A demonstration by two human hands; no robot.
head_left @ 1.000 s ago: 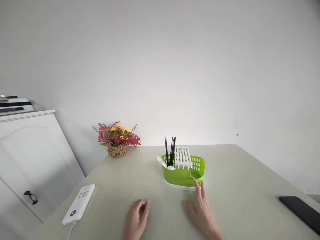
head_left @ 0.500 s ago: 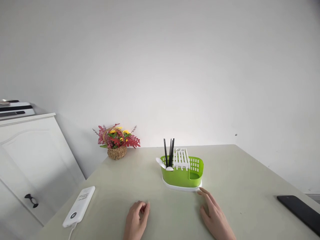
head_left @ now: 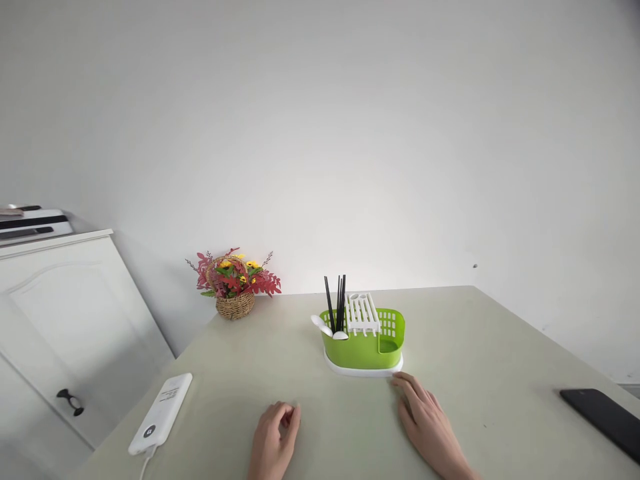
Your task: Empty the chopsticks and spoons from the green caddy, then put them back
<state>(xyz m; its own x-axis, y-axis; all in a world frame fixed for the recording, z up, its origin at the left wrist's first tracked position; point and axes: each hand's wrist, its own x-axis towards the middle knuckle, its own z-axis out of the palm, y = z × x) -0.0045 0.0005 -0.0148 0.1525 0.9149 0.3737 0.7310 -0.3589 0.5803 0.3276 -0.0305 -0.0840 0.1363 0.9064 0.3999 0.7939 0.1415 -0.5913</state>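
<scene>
Right hand (head_left: 427, 419) lower than before, beside green, white-based basket (head_left: 356, 352)

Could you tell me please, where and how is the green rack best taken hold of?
Probably at its two short ends, low down, one hand coming from each side: the green rack is longest from left to right and stands upright. At the left end, the left hand should come below the white spoon leaning outward; the right hand is near the right end.
</scene>
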